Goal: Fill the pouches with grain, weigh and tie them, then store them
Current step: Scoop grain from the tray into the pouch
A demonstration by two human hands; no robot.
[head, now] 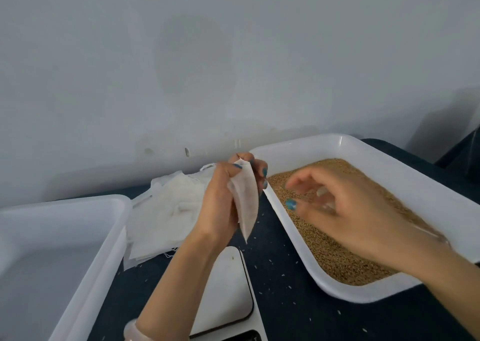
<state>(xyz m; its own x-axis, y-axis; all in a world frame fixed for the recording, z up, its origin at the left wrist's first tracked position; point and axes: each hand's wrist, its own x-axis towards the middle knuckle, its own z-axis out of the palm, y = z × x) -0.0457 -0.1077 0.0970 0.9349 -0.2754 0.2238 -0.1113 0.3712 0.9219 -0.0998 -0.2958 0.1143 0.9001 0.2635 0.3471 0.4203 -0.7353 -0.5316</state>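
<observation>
Above the scale (223, 288), the left hand (220, 205) pinches a white pouch (245, 200) at its upper edge, fingers and thumb closed on the cloth. Its long axis runs nearly upright, the bottom corner pointing down below the palm. Over the grain (337, 257) in the white tray (298, 146), the right hand (345, 211) is blurred. Its fingers curl, perhaps round grain, but I cannot tell.

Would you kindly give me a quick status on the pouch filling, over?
Left hand grips a flat pouch, raised. Right hand blurred over grain tray, grasp unclear. Nothing between pouch and tray.
</observation>
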